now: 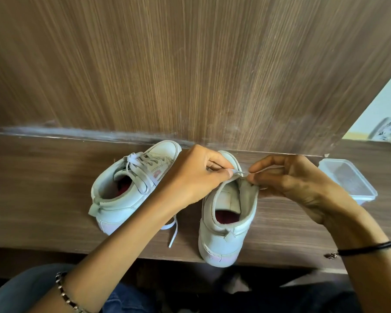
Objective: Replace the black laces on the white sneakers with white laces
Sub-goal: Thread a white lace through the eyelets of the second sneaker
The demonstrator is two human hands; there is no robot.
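Two white sneakers stand on a brown wooden shelf (43, 188). The left sneaker (127, 188) is laced and tied with a white lace. The right sneaker (226, 218) sits heel toward me, with its tongue area partly hidden by my hands. My left hand (194, 175) pinches a white lace (238, 173) above that shoe's front. My right hand (289, 177) pinches the same lace from the other side, fingers curled. A loose white lace end (173, 229) trails on the shelf between the shoes. No black lace is in view.
A clear plastic lidded box (348, 179) sits on the shelf at the right, close to my right hand. A wood-grain panel (190, 64) rises right behind the shoes. The shelf's front edge runs just below the right sneaker's heel.
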